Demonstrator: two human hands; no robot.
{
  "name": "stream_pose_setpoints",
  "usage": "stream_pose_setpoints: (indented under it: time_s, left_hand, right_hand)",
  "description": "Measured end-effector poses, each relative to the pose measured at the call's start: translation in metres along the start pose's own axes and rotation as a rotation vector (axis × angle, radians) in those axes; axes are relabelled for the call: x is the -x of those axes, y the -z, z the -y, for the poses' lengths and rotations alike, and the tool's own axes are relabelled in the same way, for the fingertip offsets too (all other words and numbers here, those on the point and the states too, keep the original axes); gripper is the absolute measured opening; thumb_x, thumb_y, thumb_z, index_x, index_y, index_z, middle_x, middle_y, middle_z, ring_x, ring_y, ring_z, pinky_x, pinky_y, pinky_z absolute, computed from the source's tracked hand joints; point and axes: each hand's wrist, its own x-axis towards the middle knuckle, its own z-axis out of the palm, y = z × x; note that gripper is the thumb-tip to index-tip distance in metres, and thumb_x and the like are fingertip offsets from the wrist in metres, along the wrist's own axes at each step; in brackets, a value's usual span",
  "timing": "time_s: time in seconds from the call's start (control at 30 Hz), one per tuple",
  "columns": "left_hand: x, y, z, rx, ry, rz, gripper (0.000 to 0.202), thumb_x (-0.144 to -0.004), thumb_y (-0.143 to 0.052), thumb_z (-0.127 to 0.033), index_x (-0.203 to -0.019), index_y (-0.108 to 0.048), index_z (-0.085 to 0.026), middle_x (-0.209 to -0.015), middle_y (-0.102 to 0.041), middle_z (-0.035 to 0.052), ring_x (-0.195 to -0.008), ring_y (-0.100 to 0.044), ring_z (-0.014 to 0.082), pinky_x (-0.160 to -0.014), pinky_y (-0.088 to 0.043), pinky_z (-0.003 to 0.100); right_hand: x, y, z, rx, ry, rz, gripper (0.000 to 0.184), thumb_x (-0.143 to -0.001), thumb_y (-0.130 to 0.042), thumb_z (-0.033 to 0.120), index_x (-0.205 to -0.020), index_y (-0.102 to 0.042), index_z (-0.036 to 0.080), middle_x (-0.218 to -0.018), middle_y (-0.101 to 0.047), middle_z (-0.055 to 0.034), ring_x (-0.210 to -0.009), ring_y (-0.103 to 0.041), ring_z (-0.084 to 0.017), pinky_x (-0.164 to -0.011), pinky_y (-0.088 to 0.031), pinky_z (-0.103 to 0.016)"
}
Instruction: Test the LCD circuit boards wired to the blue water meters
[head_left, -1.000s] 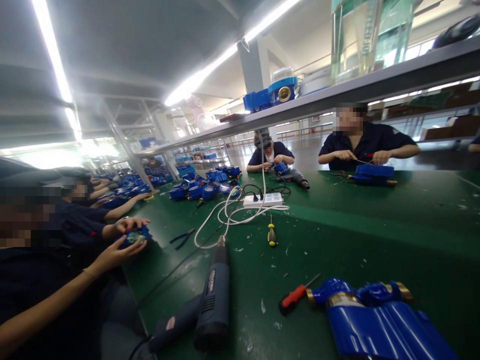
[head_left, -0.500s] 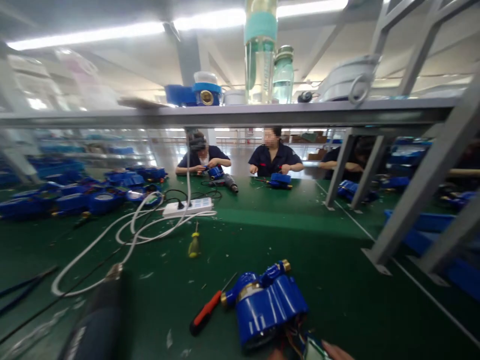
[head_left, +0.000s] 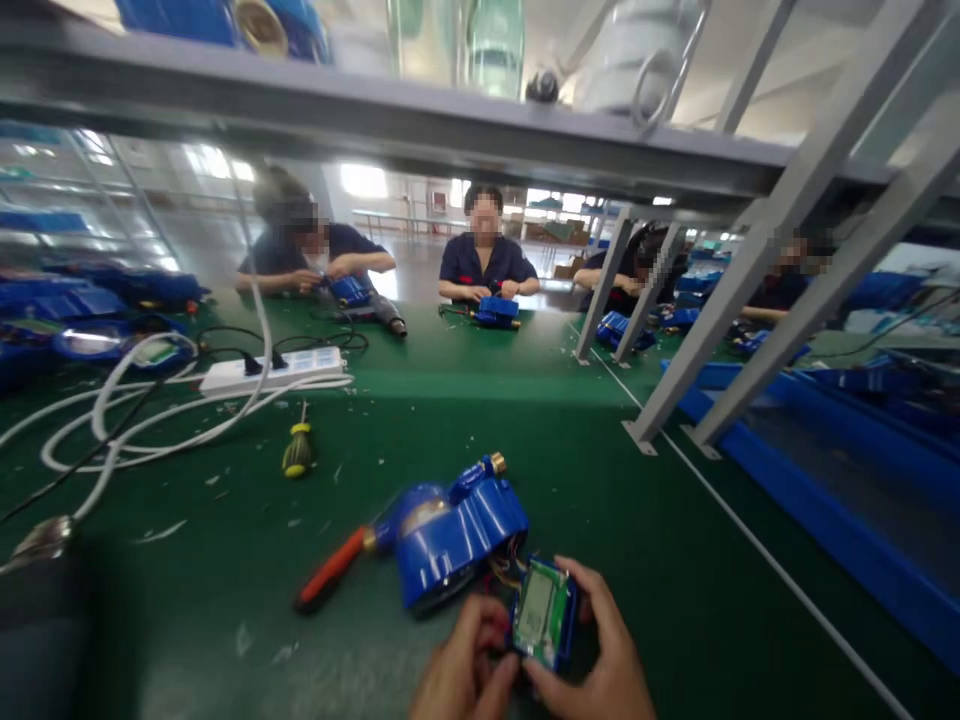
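Note:
A green circuit board with a display [head_left: 538, 608], set in a blue frame, is tilted up near the bottom of the view. My right hand [head_left: 607, 655] grips it, with fingers at its right edge and the thumb below. At its left edge, my left hand [head_left: 465, 665] has its fingers curled together; what they pinch is hidden. Thin coloured wires [head_left: 510, 570] run from the board to a blue water meter [head_left: 457, 535] with brass ends, lying on the table just beyond. An orange-red screwdriver [head_left: 334, 568] lies left of the meter.
On the green table [head_left: 360, 640] are a yellow-green screwdriver [head_left: 298, 452], a white power strip [head_left: 274, 370] with looped cable, and a heat gun [head_left: 45, 590]. Blue trays [head_left: 810, 520] and grey shelf posts [head_left: 720, 300] stand at right. Co-workers [head_left: 486, 255] sit opposite.
The view has turned right and down, so things have shifted left and up. Both hands now show around the circuit board, where before only fingertips appeared at the bottom edge.

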Motion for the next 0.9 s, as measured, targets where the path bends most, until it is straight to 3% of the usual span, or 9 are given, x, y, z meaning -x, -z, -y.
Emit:
stream_pose_setpoints:
  time_s: [0.1, 0.23, 0.37, 0.5, 0.6, 0.73, 0.9]
  left_hand:
    - [0.008, -0.005, -0.011, 0.018, 0.027, -0.106, 0.026, -0.083, -0.046, -0.044, -0.102, -0.04, -0.027, -0.075, -0.053, 0.0024, -0.066, -0.053, 0.0154, -0.059, -0.038, 0.028]
    - [0.013, 0.005, -0.027, 0.214, 0.059, -0.129, 0.036, -0.083, -0.05, -0.04, -0.114, -0.034, -0.028, -0.08, -0.057, 0.0018, -0.072, -0.055, 0.0151, -0.062, -0.041, 0.026]
    - [0.015, 0.014, -0.028, 0.325, 0.1, -0.144, 0.033, -0.084, -0.049, -0.042, -0.112, -0.038, -0.027, -0.071, -0.058, -0.0006, -0.058, -0.05, 0.0105, -0.048, -0.034, 0.02]
    - [0.014, 0.016, -0.023, 0.299, 0.138, -0.17, 0.03, -0.085, -0.046, -0.046, -0.107, -0.044, -0.025, -0.067, -0.06, -0.001, -0.046, -0.042, 0.0073, -0.04, -0.026, 0.019]
    - [0.014, 0.017, -0.021, 0.248, 0.136, -0.193, 0.029, -0.085, -0.045, -0.045, -0.104, -0.046, -0.024, -0.065, -0.06, -0.0008, -0.047, -0.047, 0.0089, -0.041, -0.029, 0.019]
    - [0.016, 0.019, -0.023, 0.075, 0.06, -0.181, 0.028, -0.087, -0.042, -0.042, -0.109, -0.048, -0.027, -0.071, -0.061, 0.0, -0.064, -0.058, 0.0141, -0.056, -0.044, 0.024]
    - [0.012, 0.018, -0.026, -0.126, -0.007, -0.152, 0.035, -0.089, -0.036, -0.04, -0.123, -0.042, -0.035, -0.109, -0.06, -0.0007, -0.09, -0.059, 0.0168, -0.078, -0.047, 0.03]
  right_hand:
    - [-0.001, 0.006, 0.008, -0.003, -0.185, 0.133, 0.066, -0.059, -0.068, 0.025, -0.119, -0.041, 0.024, -0.11, -0.056, -0.0053, -0.092, -0.057, -0.024, -0.078, -0.048, -0.036]
    - [-0.002, 0.008, 0.008, -0.074, -0.306, 0.172, 0.066, -0.06, -0.069, 0.026, -0.12, -0.04, 0.022, -0.111, -0.054, -0.0057, -0.096, -0.053, -0.024, -0.084, -0.045, -0.039]
    - [-0.002, 0.008, 0.01, -0.072, -0.325, 0.196, 0.068, -0.059, -0.07, 0.025, -0.12, -0.04, 0.021, -0.11, -0.053, -0.0064, -0.096, -0.052, -0.024, -0.084, -0.045, -0.039]
    - [-0.004, 0.01, 0.016, -0.009, -0.241, 0.214, 0.069, -0.06, -0.07, 0.026, -0.121, -0.039, 0.021, -0.113, -0.051, -0.0071, -0.096, -0.052, -0.025, -0.082, -0.046, -0.039]
    - [-0.005, 0.012, 0.02, 0.075, -0.119, 0.183, 0.067, -0.06, -0.07, 0.027, -0.119, -0.041, 0.02, -0.11, -0.051, -0.0075, -0.096, -0.051, -0.025, -0.082, -0.046, -0.04]
    - [-0.006, 0.014, 0.018, 0.149, 0.055, 0.159, 0.068, -0.061, -0.071, 0.029, -0.12, -0.039, 0.018, -0.111, -0.05, -0.0094, -0.1, -0.049, -0.026, -0.084, -0.045, -0.042]
    - [-0.005, 0.017, 0.012, 0.188, 0.207, 0.195, 0.07, -0.064, -0.071, 0.03, -0.124, -0.036, 0.017, -0.114, -0.049, -0.0109, -0.107, -0.048, -0.027, -0.089, -0.044, -0.043]
